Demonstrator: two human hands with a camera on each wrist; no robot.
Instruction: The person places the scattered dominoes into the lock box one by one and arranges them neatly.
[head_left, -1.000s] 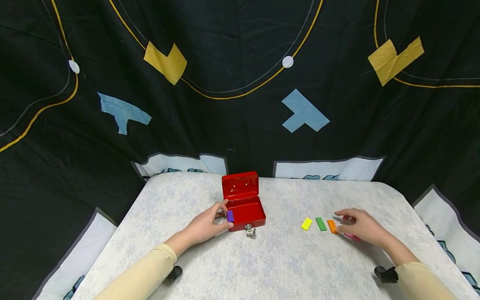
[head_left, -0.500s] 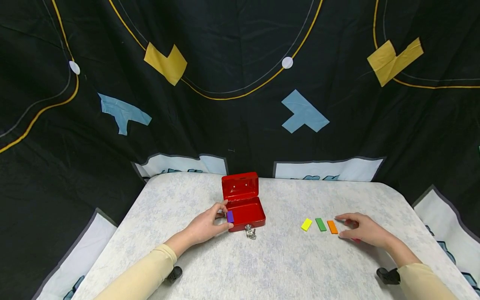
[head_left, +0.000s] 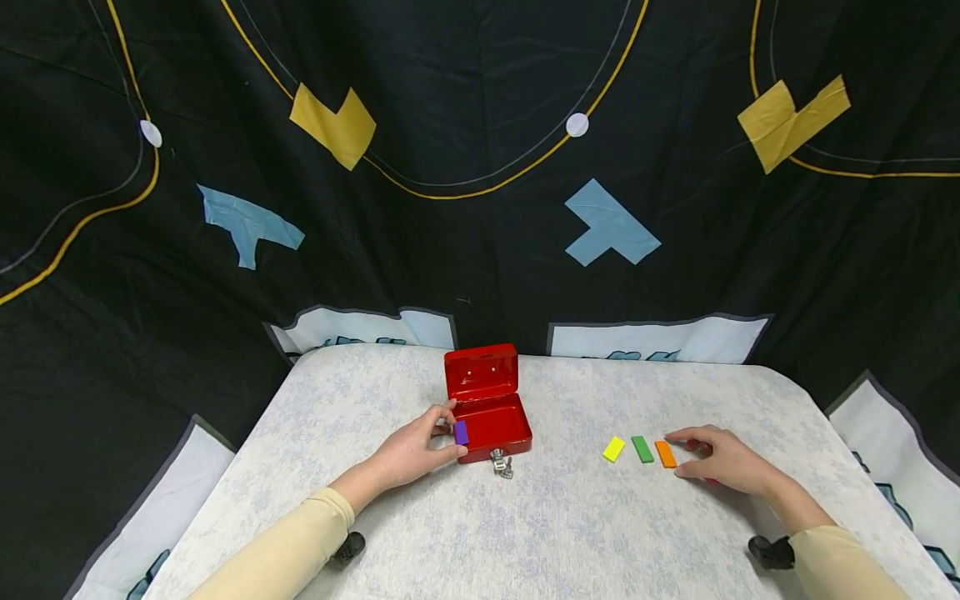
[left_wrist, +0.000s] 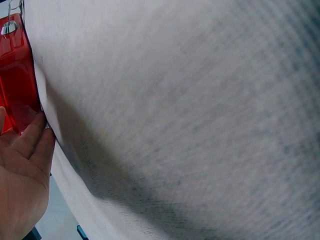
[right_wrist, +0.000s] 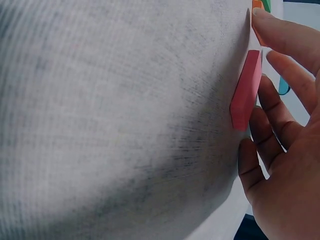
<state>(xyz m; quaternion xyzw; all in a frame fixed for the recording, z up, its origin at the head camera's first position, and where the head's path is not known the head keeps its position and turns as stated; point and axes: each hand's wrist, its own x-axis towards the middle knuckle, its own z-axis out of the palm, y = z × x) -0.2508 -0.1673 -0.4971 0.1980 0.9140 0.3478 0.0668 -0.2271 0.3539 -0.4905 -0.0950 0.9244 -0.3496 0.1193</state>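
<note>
The right grip (head_left: 723,458) was found released, thumb and index finger parted about the orange block (head_left: 665,454), with thumb by its near end and index finger by its far end; whether they touched it could not be told. The orange block lay flat on the counter (head_left: 480,542). A pink block (right_wrist: 246,92) lay below the same grip, beside the bent fingers and mostly hidden from the head view. The left grip (head_left: 416,442) was grasping the left end of a red metal cash box (head_left: 510,429), its thumb at the front corner and index finger toward the rear. A purple block (head_left: 461,432) was noted at the box's left end, between that thumb and finger in the head view; contact with either was unclear. The box's lid (head_left: 481,372) stood raised at the back, and a silver lock (head_left: 497,458) with keys (head_left: 507,472) hung at the front. To the left of the orange block lay a green block (head_left: 642,449), then a yellow block (head_left: 613,450), each apart from its neighbour and well apart from the box. Cream sleeves (head_left: 281,550) covered both forearms. A black curtain (head_left: 480,258) hung behind the counter.
</note>
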